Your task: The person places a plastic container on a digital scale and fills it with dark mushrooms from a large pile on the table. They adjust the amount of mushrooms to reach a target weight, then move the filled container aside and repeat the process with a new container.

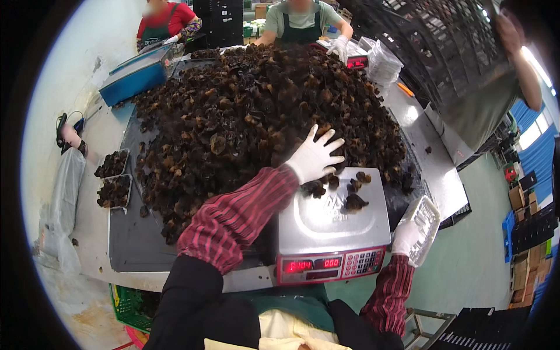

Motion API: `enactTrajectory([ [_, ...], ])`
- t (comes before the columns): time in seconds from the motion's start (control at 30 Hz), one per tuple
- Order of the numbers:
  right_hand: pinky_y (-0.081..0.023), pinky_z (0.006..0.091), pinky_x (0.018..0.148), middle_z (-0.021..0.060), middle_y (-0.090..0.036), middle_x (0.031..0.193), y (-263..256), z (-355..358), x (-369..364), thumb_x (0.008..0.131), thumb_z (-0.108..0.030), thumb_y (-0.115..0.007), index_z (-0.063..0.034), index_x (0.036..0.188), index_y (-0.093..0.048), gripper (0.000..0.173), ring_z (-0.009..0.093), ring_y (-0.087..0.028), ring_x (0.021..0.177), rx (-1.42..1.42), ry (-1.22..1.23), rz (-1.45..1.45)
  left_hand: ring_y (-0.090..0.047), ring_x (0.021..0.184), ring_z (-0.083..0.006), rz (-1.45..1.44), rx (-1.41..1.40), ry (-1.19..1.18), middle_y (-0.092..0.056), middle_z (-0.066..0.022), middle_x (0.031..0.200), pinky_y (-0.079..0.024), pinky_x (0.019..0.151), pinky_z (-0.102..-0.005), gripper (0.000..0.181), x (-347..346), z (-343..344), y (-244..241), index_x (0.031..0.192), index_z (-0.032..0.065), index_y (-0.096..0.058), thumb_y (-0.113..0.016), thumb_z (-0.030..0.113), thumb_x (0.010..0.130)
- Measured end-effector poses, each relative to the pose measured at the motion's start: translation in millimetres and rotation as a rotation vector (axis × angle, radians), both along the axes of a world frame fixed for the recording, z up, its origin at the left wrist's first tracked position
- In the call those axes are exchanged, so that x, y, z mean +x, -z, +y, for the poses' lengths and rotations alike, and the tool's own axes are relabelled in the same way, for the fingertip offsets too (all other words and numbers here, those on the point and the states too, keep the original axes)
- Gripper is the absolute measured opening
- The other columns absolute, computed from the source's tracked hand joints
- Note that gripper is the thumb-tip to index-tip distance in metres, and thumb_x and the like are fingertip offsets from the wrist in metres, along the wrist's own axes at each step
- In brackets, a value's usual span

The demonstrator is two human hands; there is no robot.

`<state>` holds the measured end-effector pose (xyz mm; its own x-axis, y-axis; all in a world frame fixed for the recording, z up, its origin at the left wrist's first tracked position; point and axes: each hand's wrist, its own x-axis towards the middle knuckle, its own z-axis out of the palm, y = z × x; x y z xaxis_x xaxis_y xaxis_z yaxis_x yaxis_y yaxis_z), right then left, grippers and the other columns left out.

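My left hand (316,154), in a white glove, is spread with fingers apart at the near edge of a big heap of dark brown wood ear fungus (245,113). It holds nothing that I can see. Just below it stands a digital weighing scale (337,232) with a steel pan and lit red digits. Several loose fungus pieces (355,203) lie on the pan's far part. My right hand (406,238), also gloved, grips a clear plastic tray (426,225) at its near left side, right of the scale. The tray is tilted, and no fungus shows in it.
Two filled trays (114,191) sit left of the heap. A blue box (138,76) stands at the far left. Across the table, a person's gloved hand (339,48) is near another scale (358,62) and stacked clear trays (384,63). Another person carries black crates (437,48) at right.
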<state>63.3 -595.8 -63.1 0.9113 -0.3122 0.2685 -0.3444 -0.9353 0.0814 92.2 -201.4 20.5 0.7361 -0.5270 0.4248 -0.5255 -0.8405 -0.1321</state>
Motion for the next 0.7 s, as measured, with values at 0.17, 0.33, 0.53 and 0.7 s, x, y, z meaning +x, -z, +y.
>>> enactTrajectory([
  [0.17,-0.057,0.0344,0.057,0.0168,-0.068,0.077,-6,0,-6,0.088,-0.016,-0.054,0.0026,0.083,-0.065,0.022,0.027,-0.07,0.066,-0.096,-0.012,0.004,-0.029,0.138,-0.0287,0.032,0.159,-0.179,-0.045,-0.0037,0.139,-0.02,0.108,-0.0659,0.039,41,42,0,0.114,0.0306,-0.065,-0.071,0.034,0.075],
  [0.33,-0.057,0.0368,0.054,0.0207,-0.066,0.068,8,-6,-2,0.091,-0.022,-0.051,0.0057,0.081,-0.061,0.031,0.029,-0.069,0.06,-0.126,-0.052,-0.057,-0.039,0.132,-0.0274,0.007,0.156,-0.387,-0.051,-0.0037,0.132,-0.026,0.104,-0.0671,0.034,51,134,20,0.105,0.0248,-0.068,-0.07,0.021,0.071],
  [0.53,-0.056,0.0426,0.058,0.0233,-0.065,0.067,-1,-1,-10,0.093,-0.029,-0.05,0.0036,0.08,-0.057,0.036,0.037,-0.067,0.063,-0.015,-0.003,-0.099,-0.05,0.122,-0.0269,0.043,0.203,-0.637,-0.056,-0.001,0.121,-0.033,0.097,-0.0669,0.033,70,221,16,0.105,0.0255,-0.067,-0.069,0.021,0.073],
  [0.7,-0.055,0.0441,0.058,0.0228,-0.065,0.068,-6,-2,-14,0.092,-0.03,-0.052,0.0037,0.083,-0.057,0.035,0.037,-0.067,0.064,0.05,0.0,-0.095,-0.044,0.128,-0.0287,0.354,0.084,-1.049,-0.051,0.0005,0.132,-0.039,0.094,-0.065,0.042,99,283,6,0.12,0.0276,-0.06,-0.067,0.022,0.078],
])
